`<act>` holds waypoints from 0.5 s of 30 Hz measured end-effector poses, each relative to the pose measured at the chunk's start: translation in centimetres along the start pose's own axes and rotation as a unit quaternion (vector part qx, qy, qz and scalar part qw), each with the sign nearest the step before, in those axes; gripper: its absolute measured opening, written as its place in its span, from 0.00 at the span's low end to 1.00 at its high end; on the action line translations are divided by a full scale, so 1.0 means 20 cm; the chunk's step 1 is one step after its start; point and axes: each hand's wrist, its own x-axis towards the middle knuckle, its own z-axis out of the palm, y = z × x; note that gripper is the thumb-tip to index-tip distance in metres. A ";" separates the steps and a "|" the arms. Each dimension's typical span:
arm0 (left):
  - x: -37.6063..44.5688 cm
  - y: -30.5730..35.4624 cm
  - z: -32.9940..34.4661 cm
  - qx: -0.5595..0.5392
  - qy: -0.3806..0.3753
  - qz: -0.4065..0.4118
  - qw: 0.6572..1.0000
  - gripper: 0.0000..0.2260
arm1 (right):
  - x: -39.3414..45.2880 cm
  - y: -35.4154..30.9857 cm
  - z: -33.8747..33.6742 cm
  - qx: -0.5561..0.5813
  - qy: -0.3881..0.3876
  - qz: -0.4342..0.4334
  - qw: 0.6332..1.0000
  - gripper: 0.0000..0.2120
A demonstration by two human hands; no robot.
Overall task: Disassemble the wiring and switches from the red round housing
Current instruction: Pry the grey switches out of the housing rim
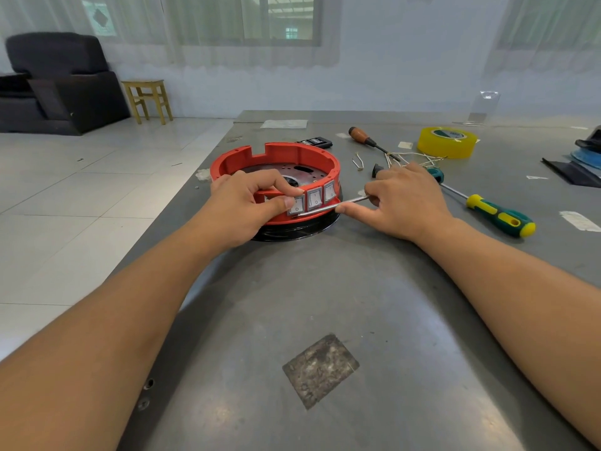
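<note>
Head view: grey metal table (325, 288), both bare forearms reaching in.
Red round housing (292, 154): near the table's left edge, sitting on a black base (292, 227), open side up.
Switches (314, 199): three grey rockers side by side in the housing's near wall.
Left hand (240, 206): curled over the near rim, thumb and forefinger pinching the leftmost switch.
Right hand (406, 200): just right of the housing, fingers pinching a thin metal tool (331, 207), tip under the leftmost switch.
Loose wires (416, 157): behind the right hand.
Elsewhere: green-yellow screwdriver (497, 216), brown-handled screwdriver (364, 138), yellow tape roll (447, 143).
</note>
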 end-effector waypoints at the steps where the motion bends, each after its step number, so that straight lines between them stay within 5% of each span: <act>1: 0.00 0.00 0.00 -0.001 0.001 0.002 1.000 0.10 | 0.00 0.00 -0.01 -0.008 -0.007 0.002 1.000 0.39; 15: -0.01 0.01 0.00 0.007 -0.002 0.002 1.000 0.09 | -0.03 0.15 -0.11 0.030 -0.186 0.039 0.981 0.53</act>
